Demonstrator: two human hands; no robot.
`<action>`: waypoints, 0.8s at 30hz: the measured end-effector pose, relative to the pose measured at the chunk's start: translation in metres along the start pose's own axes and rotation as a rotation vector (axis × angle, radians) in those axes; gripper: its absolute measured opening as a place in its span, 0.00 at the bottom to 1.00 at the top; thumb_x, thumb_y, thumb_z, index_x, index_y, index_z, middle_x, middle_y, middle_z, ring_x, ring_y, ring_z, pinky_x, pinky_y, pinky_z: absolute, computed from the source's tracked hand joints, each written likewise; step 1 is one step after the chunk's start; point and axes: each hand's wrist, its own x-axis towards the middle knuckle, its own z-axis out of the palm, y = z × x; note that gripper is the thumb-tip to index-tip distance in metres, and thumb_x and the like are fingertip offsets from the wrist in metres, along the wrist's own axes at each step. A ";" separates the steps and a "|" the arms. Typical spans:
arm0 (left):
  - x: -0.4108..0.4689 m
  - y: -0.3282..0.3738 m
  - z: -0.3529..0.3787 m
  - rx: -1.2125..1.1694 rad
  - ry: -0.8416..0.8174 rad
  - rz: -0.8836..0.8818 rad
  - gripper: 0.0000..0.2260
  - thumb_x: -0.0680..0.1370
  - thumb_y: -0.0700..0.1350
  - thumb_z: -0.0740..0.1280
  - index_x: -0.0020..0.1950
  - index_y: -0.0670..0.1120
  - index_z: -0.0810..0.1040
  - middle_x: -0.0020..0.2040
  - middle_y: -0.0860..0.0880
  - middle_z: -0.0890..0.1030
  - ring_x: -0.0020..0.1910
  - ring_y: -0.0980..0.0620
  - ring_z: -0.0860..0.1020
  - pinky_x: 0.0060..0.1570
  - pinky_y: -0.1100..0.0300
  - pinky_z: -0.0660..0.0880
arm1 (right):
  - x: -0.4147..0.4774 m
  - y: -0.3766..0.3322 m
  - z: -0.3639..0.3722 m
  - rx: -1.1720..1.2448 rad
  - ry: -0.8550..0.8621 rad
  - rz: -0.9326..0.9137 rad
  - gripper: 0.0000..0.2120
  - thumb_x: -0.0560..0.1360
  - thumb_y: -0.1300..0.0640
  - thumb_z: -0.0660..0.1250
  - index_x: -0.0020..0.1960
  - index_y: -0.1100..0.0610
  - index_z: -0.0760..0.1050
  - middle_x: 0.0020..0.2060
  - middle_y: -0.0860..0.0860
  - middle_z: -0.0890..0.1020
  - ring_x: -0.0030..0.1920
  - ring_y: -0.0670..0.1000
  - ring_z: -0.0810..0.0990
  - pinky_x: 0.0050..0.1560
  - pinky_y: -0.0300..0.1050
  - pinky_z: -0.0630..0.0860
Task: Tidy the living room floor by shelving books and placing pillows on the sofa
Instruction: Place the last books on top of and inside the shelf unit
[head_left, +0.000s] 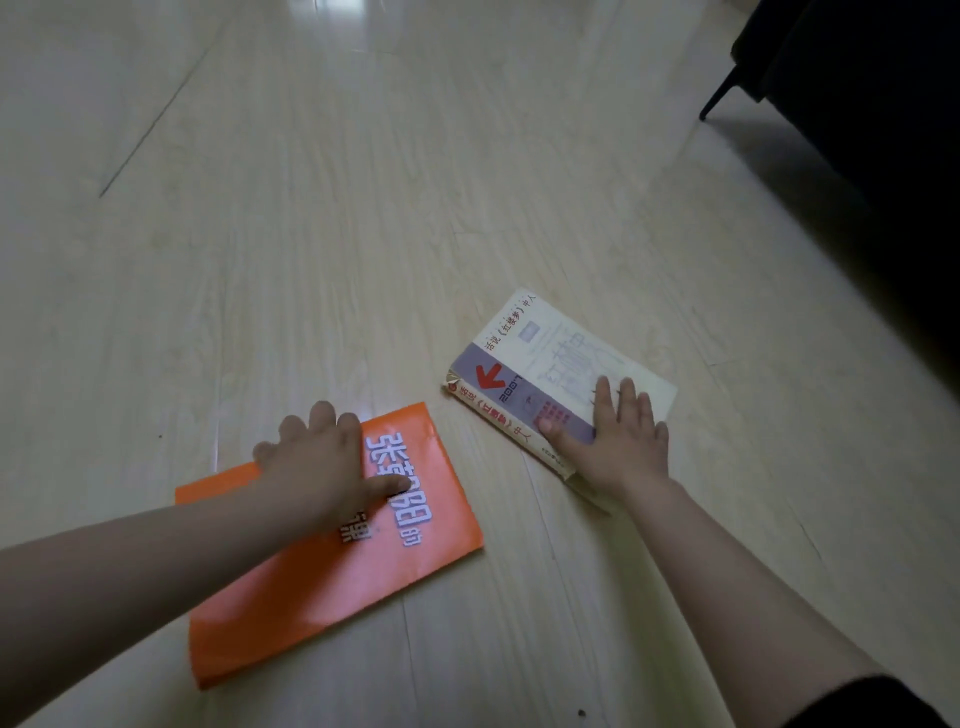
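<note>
An orange book with white lettering lies flat on the pale wooden floor, lower left of centre. My left hand is on its far end, with the fingers curled over the far edge and the thumb pressed on the cover. To the right lies a worn white and grey book with a red arrow on its cover. My right hand rests flat on the near end of this book, fingers spread and thumb near the spine. Both books are on the floor. No pillow is in view.
A dark piece of furniture with a thin black leg stands at the top right and casts a shadow on the floor. Pale floorboards stretch away ahead and to the left.
</note>
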 end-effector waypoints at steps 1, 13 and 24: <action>-0.004 0.000 0.000 -0.033 -0.018 -0.020 0.36 0.67 0.73 0.62 0.62 0.47 0.66 0.59 0.46 0.66 0.59 0.41 0.69 0.54 0.48 0.71 | -0.008 0.002 0.005 0.007 0.006 0.016 0.51 0.67 0.22 0.47 0.78 0.49 0.33 0.77 0.53 0.36 0.77 0.55 0.35 0.75 0.58 0.39; -0.039 -0.010 0.004 -0.237 -0.137 -0.065 0.34 0.69 0.65 0.70 0.63 0.42 0.67 0.59 0.41 0.70 0.56 0.42 0.75 0.49 0.56 0.70 | -0.069 0.006 0.002 0.139 0.204 0.189 0.31 0.77 0.35 0.54 0.68 0.58 0.68 0.63 0.60 0.71 0.64 0.61 0.70 0.62 0.53 0.68; -0.027 0.000 0.005 -0.398 -0.094 -0.165 0.34 0.64 0.61 0.75 0.60 0.42 0.70 0.57 0.40 0.70 0.54 0.41 0.75 0.52 0.54 0.73 | -0.012 0.038 -0.026 0.144 -0.056 0.233 0.55 0.55 0.28 0.74 0.71 0.58 0.61 0.65 0.57 0.69 0.65 0.59 0.70 0.62 0.53 0.72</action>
